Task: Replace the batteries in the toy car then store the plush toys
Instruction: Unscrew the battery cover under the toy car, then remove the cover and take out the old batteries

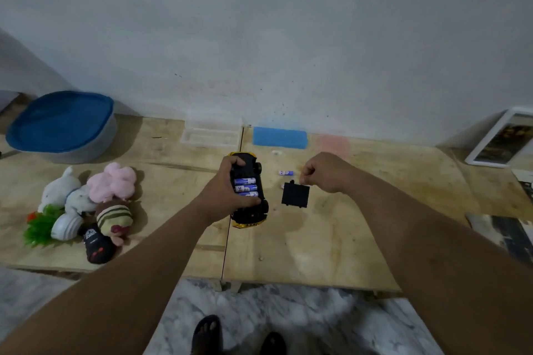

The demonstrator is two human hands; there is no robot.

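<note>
The toy car (251, 212), black underneath with yellow edges, lies upside down on the wooden table (331, 245). Three blue-and-white batteries (245, 187) sit in its open compartment. My left hand (230, 187) grips the car from its left side. My right hand (323, 171) pinches the top corner of the black battery cover (295, 194), which hangs just right of the car. Two loose batteries (286, 172) lie on the table behind the cover, one mostly hidden by it. A pile of plush toys (86, 204) lies at the table's left.
A grey basket with a blue lining (62, 127) stands at the back left. A clear plastic tray (212, 132) and a blue sponge (279, 137) sit against the wall. A framed picture (501, 138) leans at the right. My feet show below the table's front edge.
</note>
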